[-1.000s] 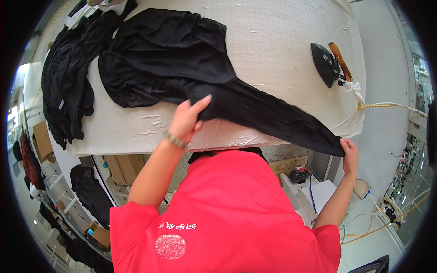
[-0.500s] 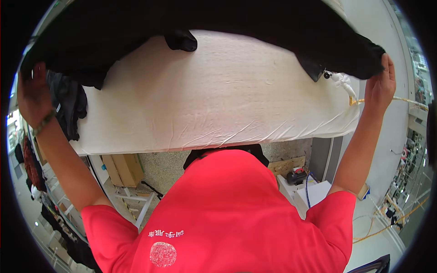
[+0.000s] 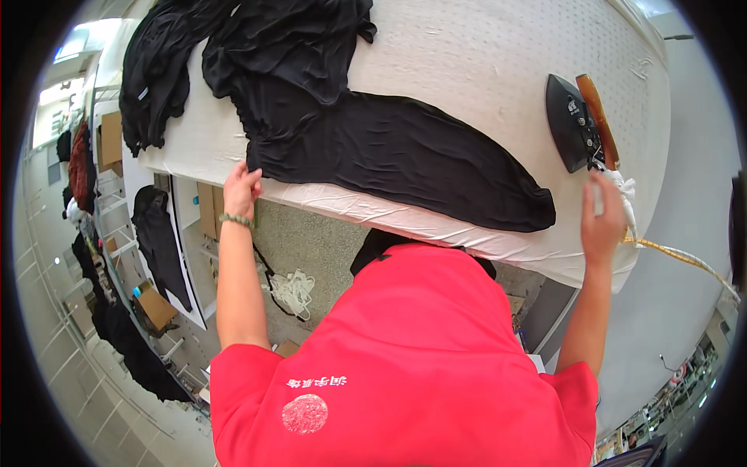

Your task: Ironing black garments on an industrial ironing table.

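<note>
Black trousers [image 3: 405, 148] with a gathered waist edge lie on the white padded ironing table [image 3: 467, 62]. One leg stretches rightward along the near edge; the rest is bunched toward the far left. At the waist's near corner, my left hand [image 3: 243, 189] has its fingers closed on the fabric. My right hand [image 3: 603, 218] is off the garment, beside the iron [image 3: 568, 121], with fingers stretched forward and slightly blurred. The iron is dark with a brown wooden handle and rests on the table's right side. White cloth [image 3: 625, 194] wraps its cord just beyond that hand.
Another crumpled black garment [image 3: 159, 86] lies at the table's far left. A yellowish cord [image 3: 685, 261] runs off to the right. Below on the left are a black garment on a white board [image 3: 163, 233], a cardboard box [image 3: 156, 306] and a white bundle [image 3: 294, 294] on the floor.
The black garment, held up and spread between both hands before, now lies on the table. My right hand has let go of it and is near the iron, which has come into view.
</note>
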`<state>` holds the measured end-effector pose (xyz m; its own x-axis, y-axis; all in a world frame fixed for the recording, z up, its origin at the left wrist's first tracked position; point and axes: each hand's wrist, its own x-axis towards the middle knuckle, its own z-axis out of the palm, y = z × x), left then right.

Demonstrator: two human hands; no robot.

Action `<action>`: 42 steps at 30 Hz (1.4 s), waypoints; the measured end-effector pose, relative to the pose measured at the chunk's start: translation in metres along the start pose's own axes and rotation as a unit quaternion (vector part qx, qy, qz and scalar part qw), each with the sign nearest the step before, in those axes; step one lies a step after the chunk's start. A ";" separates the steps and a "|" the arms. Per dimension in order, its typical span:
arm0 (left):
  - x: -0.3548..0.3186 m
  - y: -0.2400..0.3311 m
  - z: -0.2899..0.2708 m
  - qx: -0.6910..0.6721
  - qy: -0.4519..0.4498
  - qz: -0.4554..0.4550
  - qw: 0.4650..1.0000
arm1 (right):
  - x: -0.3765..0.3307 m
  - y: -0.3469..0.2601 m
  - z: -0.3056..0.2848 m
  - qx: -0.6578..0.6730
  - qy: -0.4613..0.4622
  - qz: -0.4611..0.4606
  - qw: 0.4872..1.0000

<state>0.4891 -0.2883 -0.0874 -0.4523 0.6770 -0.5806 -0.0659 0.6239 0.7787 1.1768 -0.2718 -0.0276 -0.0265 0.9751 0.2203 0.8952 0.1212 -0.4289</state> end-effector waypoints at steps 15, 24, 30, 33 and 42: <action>-0.037 0.015 -0.022 -0.176 0.043 -0.017 0.983 | 0.116 0.052 0.046 -0.232 0.037 0.016 0.972; -0.038 -0.007 -0.023 -0.185 -0.008 0.009 0.983 | -0.030 -0.005 0.033 0.089 -0.195 0.204 0.955; -0.021 0.039 -0.005 -0.208 -0.011 0.056 0.976 | -0.049 0.002 0.045 0.211 -0.265 0.264 0.903; 0.020 0.098 0.011 -0.120 -0.045 0.108 0.986 | -0.036 -0.008 0.048 0.236 -0.283 0.258 0.893; 0.173 0.379 -0.001 0.000 -0.044 0.390 0.920 | 0.163 -0.063 -0.062 0.586 0.086 0.197 0.781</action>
<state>0.3844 0.0647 0.1071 -0.2889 0.9474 0.1375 0.2473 -0.0649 0.9668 1.1442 -0.1316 0.0900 0.2986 0.9525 -0.0595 -0.2055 0.0032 -0.9787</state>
